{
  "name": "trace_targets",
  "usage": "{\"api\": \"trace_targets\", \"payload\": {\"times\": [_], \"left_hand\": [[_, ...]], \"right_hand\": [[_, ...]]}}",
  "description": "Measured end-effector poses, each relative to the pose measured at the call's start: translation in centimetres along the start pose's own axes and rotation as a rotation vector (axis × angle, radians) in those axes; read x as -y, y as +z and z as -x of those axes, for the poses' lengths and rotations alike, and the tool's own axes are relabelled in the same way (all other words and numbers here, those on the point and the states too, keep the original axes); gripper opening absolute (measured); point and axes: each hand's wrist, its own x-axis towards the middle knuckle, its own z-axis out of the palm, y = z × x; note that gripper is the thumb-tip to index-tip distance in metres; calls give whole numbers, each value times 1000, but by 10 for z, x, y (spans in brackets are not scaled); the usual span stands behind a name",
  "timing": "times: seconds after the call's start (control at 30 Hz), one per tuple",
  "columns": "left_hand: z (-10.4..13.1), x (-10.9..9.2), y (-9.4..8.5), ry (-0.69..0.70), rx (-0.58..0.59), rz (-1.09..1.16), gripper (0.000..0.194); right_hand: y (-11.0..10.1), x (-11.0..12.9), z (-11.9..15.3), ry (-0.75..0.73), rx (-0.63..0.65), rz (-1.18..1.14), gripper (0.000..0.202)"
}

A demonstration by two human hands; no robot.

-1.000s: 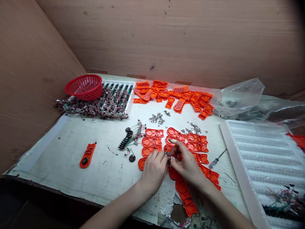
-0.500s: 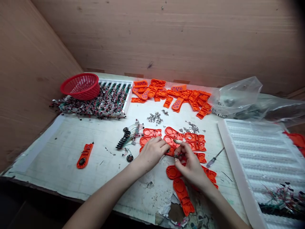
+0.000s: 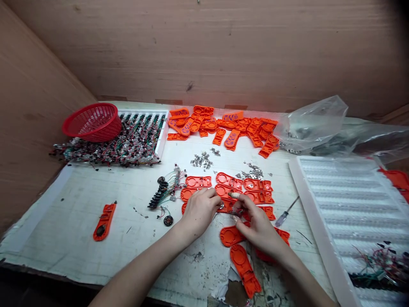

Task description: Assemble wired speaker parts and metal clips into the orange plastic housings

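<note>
My left hand [image 3: 200,212] is closed in a pinch over the rows of orange plastic casing halves [image 3: 228,180]. A small shiny bit shows at its fingertips, too small to name. My right hand [image 3: 257,221] faces it from the right, thumb and fingers bent together around something small and dark that I cannot make out. One of its fingers wears a pale wrap [image 3: 235,195]. Both hands hide parts of the casings under them. Two small heaps of flat metal pieces [image 3: 202,160] lie beyond the hands. Left of my left hand are wired black speakers [image 3: 168,220].
A red basket [image 3: 92,123] rests on wired parts in a white tray [image 3: 162,138]. More orange casings [image 3: 220,123] are piled at the back. A screwdriver [image 3: 281,218], a ribbed white tray [image 3: 332,204] and plastic bags [image 3: 316,123] are on the right. One casing with a speaker [image 3: 105,221] lies left.
The view has shifted slightly. My hands stay close together over the casings; a shiny bit now shows at my left fingertips, where something dark showed before.
</note>
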Motion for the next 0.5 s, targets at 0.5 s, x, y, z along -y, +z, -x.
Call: {"api": "trace_targets", "payload": {"times": [0.5], "left_hand": [[2, -20, 4, 20, -97, 314, 41]], "right_hand": [[-4, 4, 0, 171, -99, -348, 31]]}}
